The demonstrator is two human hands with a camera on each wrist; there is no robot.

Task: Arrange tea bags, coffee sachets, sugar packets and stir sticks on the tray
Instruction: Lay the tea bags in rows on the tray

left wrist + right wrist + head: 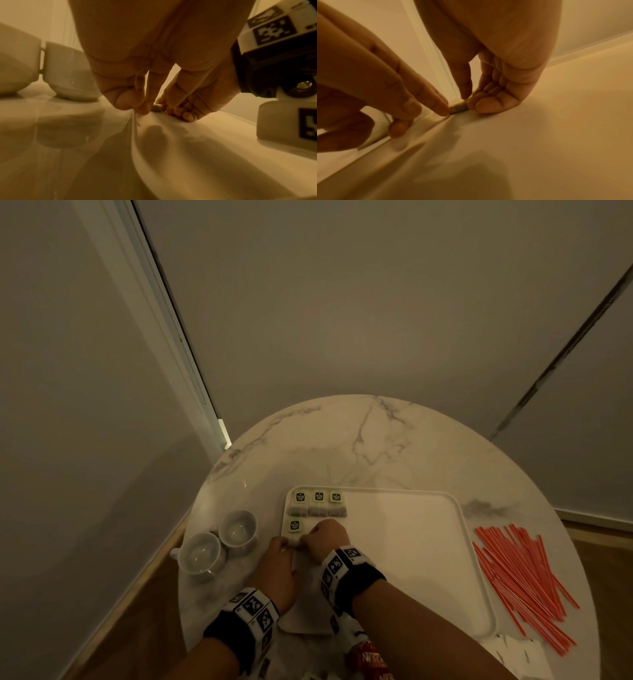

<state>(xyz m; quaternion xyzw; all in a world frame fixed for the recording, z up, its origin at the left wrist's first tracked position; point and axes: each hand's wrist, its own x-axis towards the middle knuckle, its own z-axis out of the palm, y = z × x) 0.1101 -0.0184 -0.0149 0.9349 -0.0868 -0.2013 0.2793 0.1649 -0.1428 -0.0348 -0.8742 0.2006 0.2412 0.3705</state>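
The task looks early on. Three tea bags (318,503) lie in a row along the far left edge of the tray (411,542), tags pointing away, and a fourth tea bag (294,543) is being set down below them to start a second row; its green tag (295,525) already lies flat. The stir sticks (524,583) sit in a loose heap on the surface (342,440) to the right of the tray, off it, and red coffee sachets (371,659) and white packets (520,648) wait at the near edge, so most of the arranging seems left. Both hands meet low at the tray's left rim: the left hand (275,568) pinches one end of the small bag with fingertips, and the right hand (325,537), fingers curled under, grips the other end. Two empty cups (219,542) stand left of the tray.
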